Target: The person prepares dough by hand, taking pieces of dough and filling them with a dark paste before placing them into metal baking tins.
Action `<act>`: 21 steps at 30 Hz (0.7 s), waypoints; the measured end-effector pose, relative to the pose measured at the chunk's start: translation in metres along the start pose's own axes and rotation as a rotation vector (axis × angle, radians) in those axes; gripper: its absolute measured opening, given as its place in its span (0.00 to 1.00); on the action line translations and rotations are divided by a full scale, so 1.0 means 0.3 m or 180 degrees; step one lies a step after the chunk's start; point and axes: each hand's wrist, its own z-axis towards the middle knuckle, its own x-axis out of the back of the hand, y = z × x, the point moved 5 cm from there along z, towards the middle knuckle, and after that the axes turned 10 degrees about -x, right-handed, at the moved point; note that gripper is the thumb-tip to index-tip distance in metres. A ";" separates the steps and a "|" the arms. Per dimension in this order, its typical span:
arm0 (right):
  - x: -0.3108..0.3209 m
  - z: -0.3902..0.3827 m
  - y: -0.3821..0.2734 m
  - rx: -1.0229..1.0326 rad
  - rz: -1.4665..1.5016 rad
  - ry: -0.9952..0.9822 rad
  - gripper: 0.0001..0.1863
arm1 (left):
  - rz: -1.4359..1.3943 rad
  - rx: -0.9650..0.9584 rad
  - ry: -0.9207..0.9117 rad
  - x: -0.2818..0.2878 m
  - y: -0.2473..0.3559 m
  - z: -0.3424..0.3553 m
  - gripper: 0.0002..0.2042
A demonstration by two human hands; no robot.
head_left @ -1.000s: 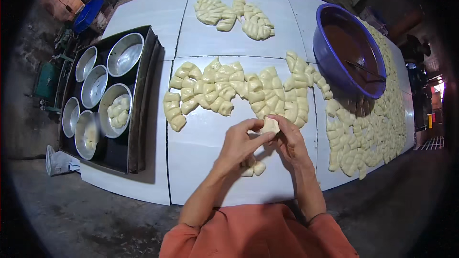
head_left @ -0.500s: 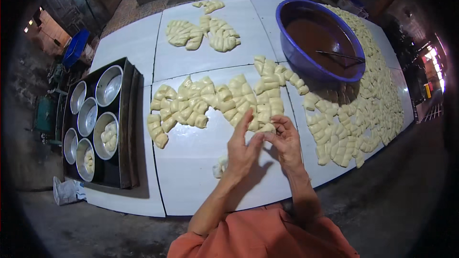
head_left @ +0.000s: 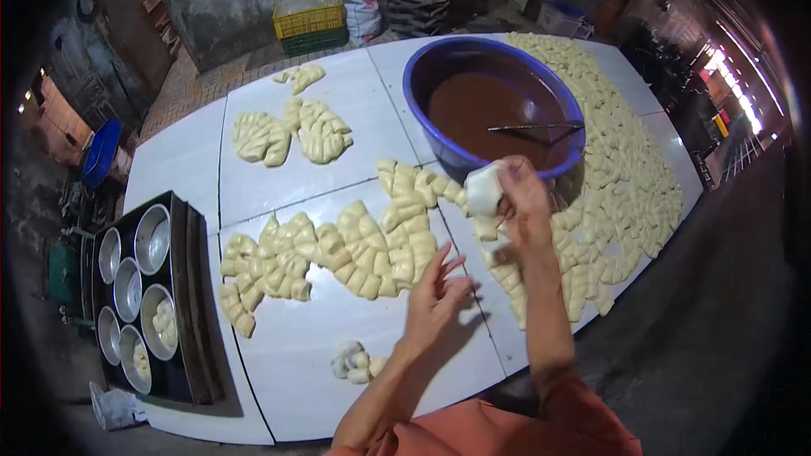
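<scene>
Over the white tiled table [head_left: 312,160], the right hand [head_left: 519,198] is raised with its fingers closed around a flattened piece of pale dough [head_left: 485,188], held just at the near rim of the blue basin [head_left: 448,148] of brown filling. A metal utensil [head_left: 534,127] lies across that basin. The left hand [head_left: 433,300] hovers low above the table with fingers spread and loose, gripping nothing, beside the spread of cut dough pieces [head_left: 338,249]. A few shaped pieces [head_left: 355,361] sit near the table's front edge; round tins [head_left: 152,239] wait in a dark tray on the left. It looks like the filling step: the dough seems ready for a spoonful from the basin, which would call for reaching the utensil.
</scene>
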 end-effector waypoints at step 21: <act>0.005 0.211 -0.053 -0.0934 -0.0311 -0.1139 0.09 | 0.0603 0.0401 -0.0133 0.101 0.043 0.060 0.21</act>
